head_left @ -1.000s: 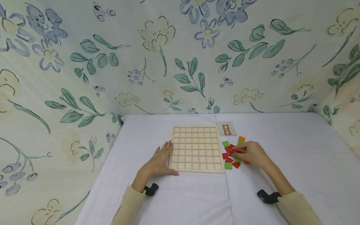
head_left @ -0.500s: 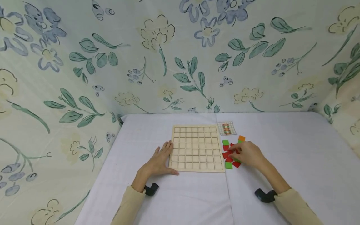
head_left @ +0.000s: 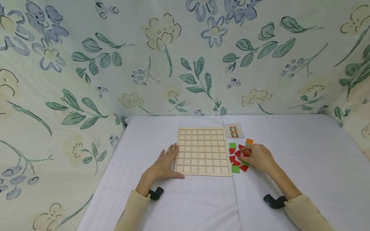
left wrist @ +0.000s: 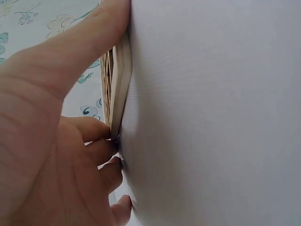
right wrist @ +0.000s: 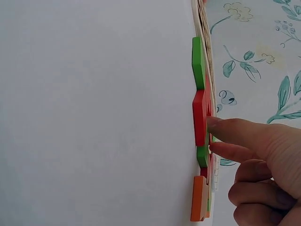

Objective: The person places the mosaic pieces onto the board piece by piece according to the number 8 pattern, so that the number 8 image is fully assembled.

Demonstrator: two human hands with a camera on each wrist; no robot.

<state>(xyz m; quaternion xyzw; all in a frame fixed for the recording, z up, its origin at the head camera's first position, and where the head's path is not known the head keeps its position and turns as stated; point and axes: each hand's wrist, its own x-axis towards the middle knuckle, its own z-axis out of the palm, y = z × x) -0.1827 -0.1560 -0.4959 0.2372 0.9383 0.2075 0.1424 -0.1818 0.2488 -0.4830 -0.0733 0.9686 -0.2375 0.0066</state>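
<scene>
A square wooden grid board (head_left: 201, 151) lies flat on the white tabletop. My left hand (head_left: 162, 165) rests at its left side, fingers along the edge and thumb by the near corner; in the left wrist view, the fingertips meet the board's edge (left wrist: 121, 84). On the right, my right hand (head_left: 260, 157) reaches over loose red, green and orange tiles. Its thumb and index finger stand slightly apart, with their tips at a red tile (head_left: 238, 153), while the other fingers are curled in. The hand covers some tiles. The right wrist view shows the fingertips behind a red tile (right wrist: 200, 117).
A small pattern card (head_left: 234, 131) lies by the board's far right corner. Green tiles (head_left: 235, 169) and an orange tile (head_left: 249, 141) mark the ends of the pile. Behind the table hangs a floral cloth (head_left: 173, 64).
My right hand shifted left over the tiles, then slightly back right. Red tiles beside the board have slid and spread out. My left hand and the board have stayed in place.
</scene>
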